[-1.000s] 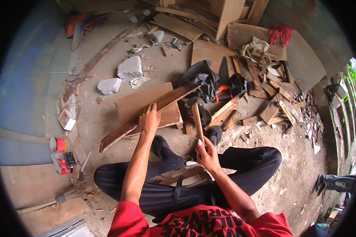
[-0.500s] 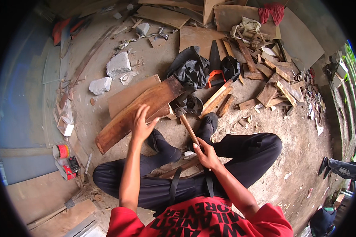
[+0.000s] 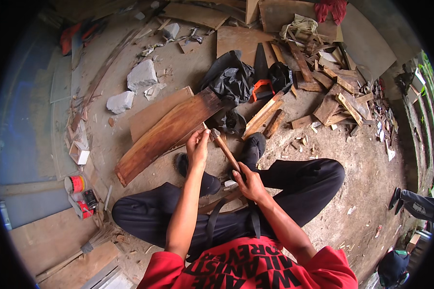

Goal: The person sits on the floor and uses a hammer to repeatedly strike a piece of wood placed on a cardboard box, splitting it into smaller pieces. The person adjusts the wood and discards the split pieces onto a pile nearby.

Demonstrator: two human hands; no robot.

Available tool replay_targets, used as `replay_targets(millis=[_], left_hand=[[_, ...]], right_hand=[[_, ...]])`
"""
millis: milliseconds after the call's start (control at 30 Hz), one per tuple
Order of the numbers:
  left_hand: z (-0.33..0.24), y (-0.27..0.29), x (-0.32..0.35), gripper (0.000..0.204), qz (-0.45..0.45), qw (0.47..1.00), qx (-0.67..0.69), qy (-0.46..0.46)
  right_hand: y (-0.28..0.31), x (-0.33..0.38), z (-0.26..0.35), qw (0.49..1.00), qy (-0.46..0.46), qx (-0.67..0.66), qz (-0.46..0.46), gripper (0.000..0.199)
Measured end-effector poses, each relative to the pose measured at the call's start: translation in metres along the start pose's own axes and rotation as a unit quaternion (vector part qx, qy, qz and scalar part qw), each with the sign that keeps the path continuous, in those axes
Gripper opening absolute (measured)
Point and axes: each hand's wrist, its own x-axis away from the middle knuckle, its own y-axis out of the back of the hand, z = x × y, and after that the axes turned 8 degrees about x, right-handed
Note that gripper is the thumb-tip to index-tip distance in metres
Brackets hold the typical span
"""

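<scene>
Right hand point(image 3: 248, 182) hides hammer point(image 3: 224, 148) grip (head partly behind left hand point(image 3: 197, 147)).

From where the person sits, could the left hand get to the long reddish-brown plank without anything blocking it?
Probably yes. The left hand is at the top of the wooden stick, right beside the reddish-brown plank, whose near edge lies just to its left. Nothing sits between them, though the hand would have to leave the stick.

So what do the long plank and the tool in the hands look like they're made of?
The long plank looks like solid wood: reddish-brown grain streaks, a slight sheen, one end darkened. The tool has a pale, bare wooden handle held by the right hand; its greyish head, by the left hand, is probably metal, though too small to confirm.
</scene>
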Motion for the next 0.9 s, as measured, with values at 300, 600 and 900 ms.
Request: replay_targets(millis=[300, 600, 900], left_hand=[[0.007, 0.006, 0.003, 0.021, 0.051, 0.990, -0.106, -0.082], [0.000, -0.043, 0.028, 0.015, 0.112, 0.983, -0.084, -0.116], [0.003, -0.065, 0.010, 0.014, 0.173, 0.984, -0.027, -0.039]], right_hand=[[0.000, -0.002, 0.004, 1.000, -0.016, -0.005, 0.014, 0.047], [-0.017, -0.008, -0.031, 0.995, -0.058, 0.057, 0.051, 0.049], [-0.021, -0.005, -0.041, 0.996, -0.056, 0.059, 0.038, 0.044]])
